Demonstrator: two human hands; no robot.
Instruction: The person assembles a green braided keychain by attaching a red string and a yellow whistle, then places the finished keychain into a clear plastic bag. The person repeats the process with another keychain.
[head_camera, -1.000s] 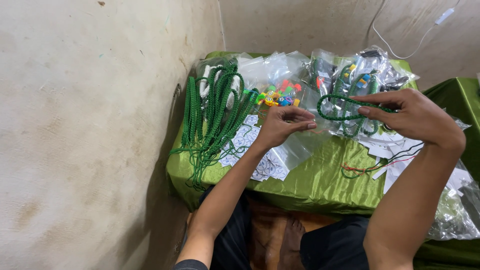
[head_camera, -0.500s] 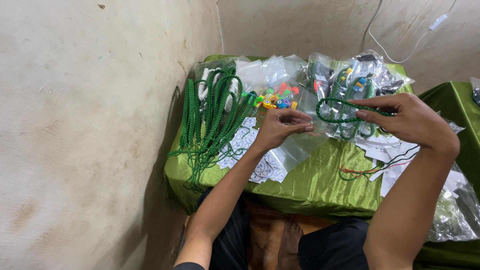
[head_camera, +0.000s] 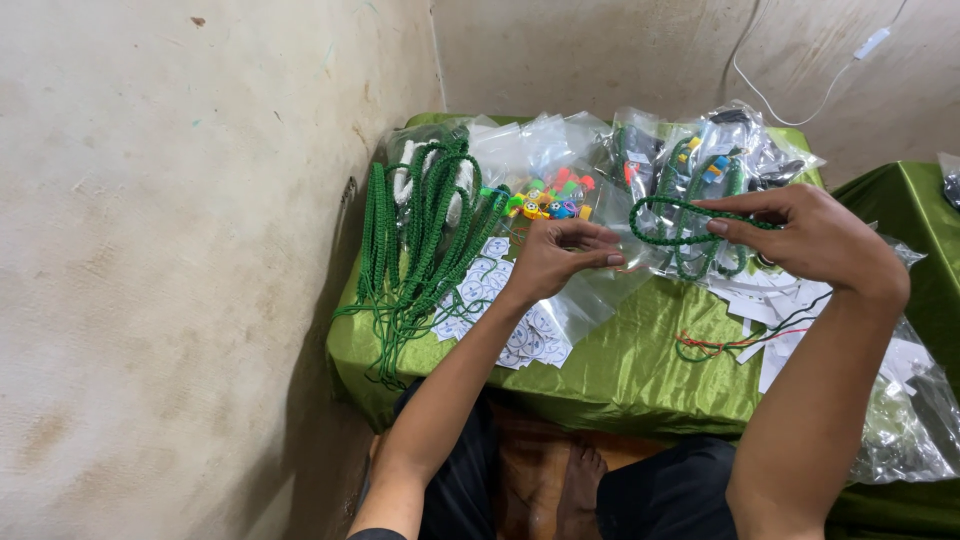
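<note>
Hands unchanged since half-second ago: right hand (head_camera: 815, 238) pinches green bead loop (head_camera: 680, 225) above surface (head_camera: 640, 360); left hand (head_camera: 560, 258) grips loop's other end, fingers closed. Work steady, cord pile (head_camera: 420, 240) untouched.

My right hand (head_camera: 815, 240) covers the far end of the green beaded loop (head_camera: 680, 212), so I cannot tell how my fingers grip it there, and my left hand (head_camera: 558, 258) hides whatever its fingertips pinch. The small bright pieces (head_camera: 548, 198) in the clear bags (head_camera: 720, 150) are too small to tell apart. The second counter (head_camera: 925, 200) is cut off by the right edge, and the white cable (head_camera: 800, 85) runs out past the top.
</note>
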